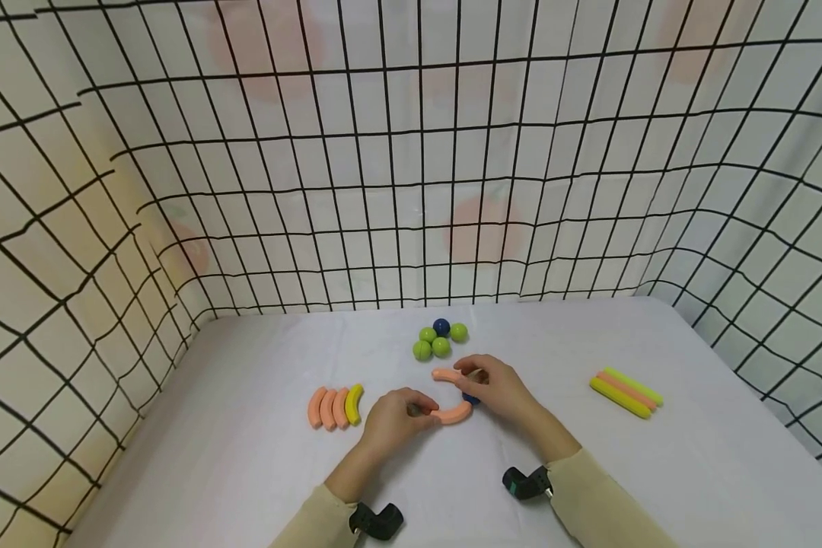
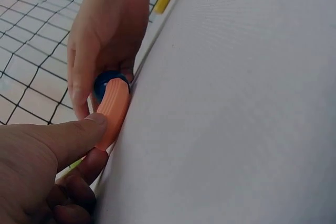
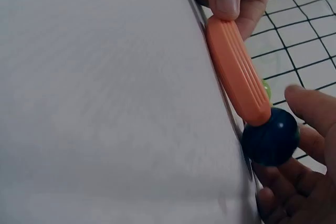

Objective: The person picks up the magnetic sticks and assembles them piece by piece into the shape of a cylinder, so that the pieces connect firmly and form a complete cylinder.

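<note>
My left hand (image 1: 399, 417) pinches one end of a curved, ribbed orange stick (image 1: 454, 414) between thumb and fingers. The stick's far end meets a dark blue ball (image 3: 270, 137), largely covered by my right hand (image 1: 498, 384) in the head view. In the right wrist view, the right thumb stands off the ball while other fingers lie beside and behind it; contact is unclear. A second curved orange stick (image 1: 445, 375) lies farther back, one end by the right fingertips. The left wrist view shows the left thumb on the held stick (image 2: 114, 114).
Left of the hands lie several curved orange sticks (image 1: 327, 409) and a curved yellow one (image 1: 354, 403). Several green balls (image 1: 441, 347) and a dark blue ball (image 1: 441, 327) sit at the back. Straight sticks (image 1: 626, 392) lie right. Black grid netting (image 1: 418, 183) surrounds the white table (image 1: 246, 472).
</note>
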Available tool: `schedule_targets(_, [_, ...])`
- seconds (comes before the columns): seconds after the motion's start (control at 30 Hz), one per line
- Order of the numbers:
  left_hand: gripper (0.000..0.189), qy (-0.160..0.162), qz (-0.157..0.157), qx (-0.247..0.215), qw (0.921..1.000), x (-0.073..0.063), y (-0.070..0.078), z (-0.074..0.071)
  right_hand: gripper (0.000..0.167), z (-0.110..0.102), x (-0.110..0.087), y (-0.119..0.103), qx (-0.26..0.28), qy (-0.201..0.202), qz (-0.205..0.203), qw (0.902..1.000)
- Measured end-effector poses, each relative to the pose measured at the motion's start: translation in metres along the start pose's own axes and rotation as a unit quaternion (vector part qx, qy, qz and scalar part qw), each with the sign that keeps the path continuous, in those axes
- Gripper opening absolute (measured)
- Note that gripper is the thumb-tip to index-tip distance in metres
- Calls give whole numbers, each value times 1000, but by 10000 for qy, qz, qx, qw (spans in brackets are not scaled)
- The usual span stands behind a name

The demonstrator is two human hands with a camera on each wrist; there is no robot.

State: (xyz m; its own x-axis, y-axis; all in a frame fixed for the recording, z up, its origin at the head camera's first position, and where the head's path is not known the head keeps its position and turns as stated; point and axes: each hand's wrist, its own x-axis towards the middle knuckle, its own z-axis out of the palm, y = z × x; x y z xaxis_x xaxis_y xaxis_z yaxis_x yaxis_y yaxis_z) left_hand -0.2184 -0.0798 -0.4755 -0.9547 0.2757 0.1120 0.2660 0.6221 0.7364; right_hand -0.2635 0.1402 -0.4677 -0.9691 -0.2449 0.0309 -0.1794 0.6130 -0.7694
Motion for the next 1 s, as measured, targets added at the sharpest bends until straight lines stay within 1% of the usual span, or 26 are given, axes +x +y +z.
schedule_targets(0.13, [11,47,-43,83,9999,0,1,1,26,-4,-10,7,82,-93,-298,9995])
schedule_targets(0.27, [12,59,-119,27,9999,-1,1,0,23,-4,-16,14,10,62,-465,9989])
schedule_targets(0.37, [13,42,-293,-185,9994,-1,0,-1,23,-3,-18,18,-67,209,-612,9979])
schedule_targets(0.47, [16,4,-501,-508,9975,-1,-2,-4,22,-1,-20,20,-97,347,-736,9966])
schedule_targets(0.6, [27,-46,-787,-829,9934,2,-2,-10,22,-1,-24,21,-64,461,-871,9951])
schedule_targets(0.67, [35,-62,-927,-874,9918,6,0,-14,21,-1,-25,21,-40,493,-931,9944])
schedule_targets(0.7, [38,-27,-1005,-860,9912,8,1,-16,21,-1,-25,21,-45,495,-973,9940])
schedule_targets(0.77, [40,141,-1162,-888,9891,14,4,-19,21,-1,-26,22,-69,509,-1055,9931])
schedule_targets(0.83, [40,385,-1280,-918,9868,22,6,-22,21,-1,-26,23,-132,542,-1110,9923])
schedule_targets(0.9, [39,696,-1360,-1013,9831,32,8,-22,21,-2,-26,25,-207,592,-1167,9912])
schedule_targets(1.0, [39,1042,-1396,-1146,9780,47,10,-22,21,-3,-25,26,-270,667,-1226,9898])
